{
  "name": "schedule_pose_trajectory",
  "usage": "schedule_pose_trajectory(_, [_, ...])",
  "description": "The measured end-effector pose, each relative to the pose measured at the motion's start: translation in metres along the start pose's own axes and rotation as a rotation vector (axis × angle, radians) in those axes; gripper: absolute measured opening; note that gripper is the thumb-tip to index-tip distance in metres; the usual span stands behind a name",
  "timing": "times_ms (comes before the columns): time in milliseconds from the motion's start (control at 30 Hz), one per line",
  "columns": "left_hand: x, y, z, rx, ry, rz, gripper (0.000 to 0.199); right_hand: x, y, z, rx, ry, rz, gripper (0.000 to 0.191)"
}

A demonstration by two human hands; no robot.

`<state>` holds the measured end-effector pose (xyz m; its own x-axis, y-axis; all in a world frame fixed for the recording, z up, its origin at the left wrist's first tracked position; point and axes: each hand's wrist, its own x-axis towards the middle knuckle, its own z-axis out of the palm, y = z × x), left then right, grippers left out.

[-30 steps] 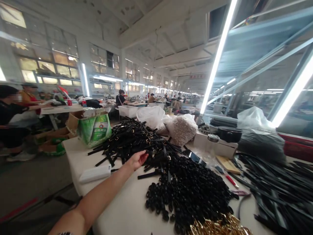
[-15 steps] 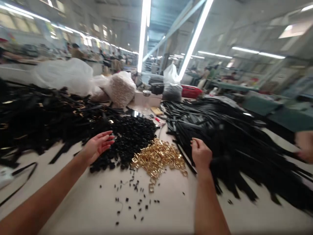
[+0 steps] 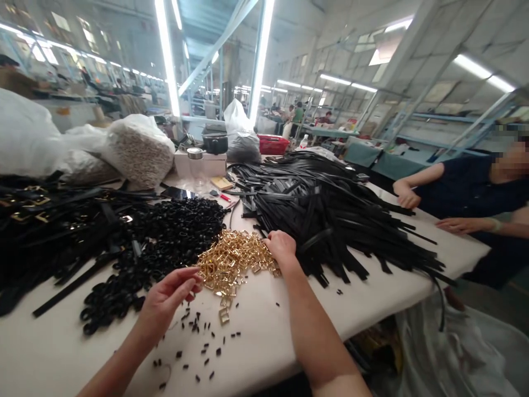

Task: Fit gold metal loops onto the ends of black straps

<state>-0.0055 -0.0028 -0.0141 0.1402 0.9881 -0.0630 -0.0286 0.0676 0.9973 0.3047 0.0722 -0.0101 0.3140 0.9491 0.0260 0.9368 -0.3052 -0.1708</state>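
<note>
A pile of gold buckles (image 3: 235, 259) lies mid-table. My left hand (image 3: 171, 298) hovers at its left edge, thumb and fingers brought together; whatever may be between the fingertips is too small to make out. At the right edge of the buckles is my right hand (image 3: 281, 247), fingers curled, beside a heap of black straps (image 3: 326, 209); its fingertips are partly hidden. Black loops (image 3: 177, 226) are heaped left of the buckles. Small black pieces (image 3: 205, 347) are scattered near the front of the table.
Black straps with buckles (image 3: 49, 220) cover the left side. Plastic bags (image 3: 138, 151), a glass jar (image 3: 195, 165), a red basket (image 3: 273, 144) and a red pen (image 3: 225, 197) are farther back. At the right edge, a person (image 3: 467, 187) has both hands at the table.
The view has swung right, bringing the person into sight. My left hand has moved from the black loops to the buckles, its fingers closing. My right hand is now closer to the buckles.
</note>
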Motion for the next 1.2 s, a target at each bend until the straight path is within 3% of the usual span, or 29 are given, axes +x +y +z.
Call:
schedule_pose_trajectory(333, [-0.001, -0.006, 0.000, 0.047, -0.148, -0.007, 0.030, -0.002, -0.007, 0.003, -0.058, -0.064, -0.137, 0.023])
schedule_pose_trajectory(600, [0.003, -0.005, 0.002, 0.020, -0.113, -0.069, 0.036, -0.018, -0.019, -0.016, 0.085, 0.025, -0.211, 0.031])
schedule_pose_trajectory(667, [0.007, -0.006, 0.003, -0.023, -0.082, -0.107, 0.043, -0.025, -0.025, -0.021, 0.281, -0.036, -0.334, 0.030])
schedule_pose_trajectory(767, [0.012, -0.008, 0.003, -0.153, -0.043, -0.183, 0.053, -0.040, -0.040, -0.023, 0.633, -0.264, -0.536, 0.027])
schedule_pose_trajectory(900, [0.016, -0.008, 0.002, -0.327, -0.023, -0.248, 0.052, -0.057, -0.062, -0.015, 0.726, -0.458, -0.664, 0.025])
schedule_pose_trajectory(1033, [0.016, -0.008, 0.002, -0.329, -0.033, -0.270, 0.046, -0.066, -0.075, -0.008, 0.693, -0.518, -0.728, 0.024])
schedule_pose_trajectory(1200, [0.015, -0.007, 0.001, -0.333, -0.019, -0.276, 0.044, -0.073, -0.080, -0.008, 0.785, -0.481, -0.756, 0.016])
